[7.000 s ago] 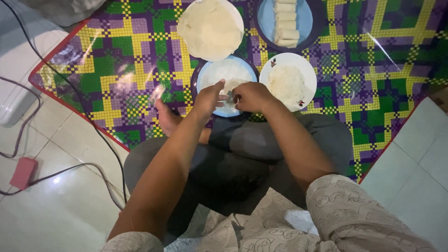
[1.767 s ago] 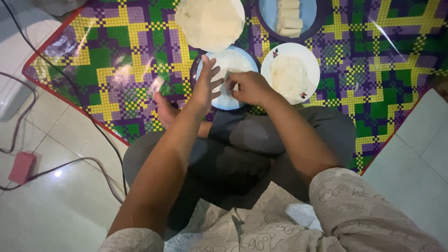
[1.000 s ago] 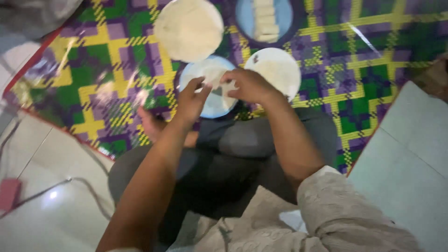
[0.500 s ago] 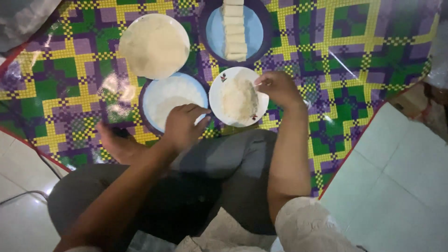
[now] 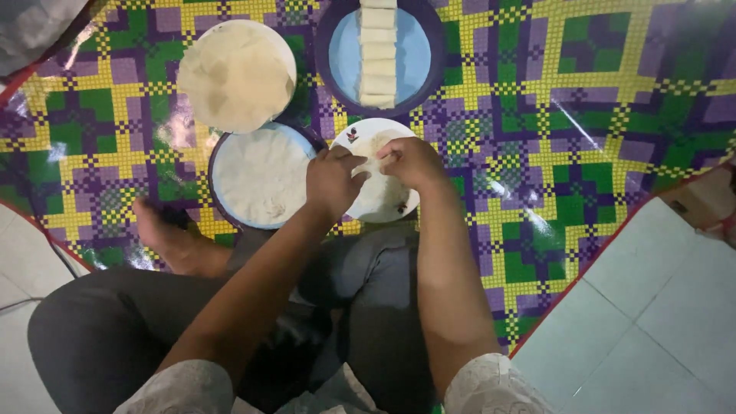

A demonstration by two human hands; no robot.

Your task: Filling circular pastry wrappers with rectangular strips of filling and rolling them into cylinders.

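Checked plastic mat [image 5: 537, 115], purple, green, yellow, lay spread on pale tiled floor [image 5: 652, 322]. On mat: stack of round wrappers [image 5: 236, 73], dark-rimmed plate [image 5: 261, 178] with one wrapper, small white plate [image 5: 379, 201], blue plate [image 5: 418, 54] with row of rolls.

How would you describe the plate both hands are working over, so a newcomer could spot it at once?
On the checked mat, find the person's left hand and right hand. Under them lies the small white plate; unlike its blue neighbours, it has tiny dark motifs on the rim.

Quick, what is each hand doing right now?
Left hand: fingers curled, pinching the thin wrapper on the white plate.
Right hand: curled, pinching the same wrapper.
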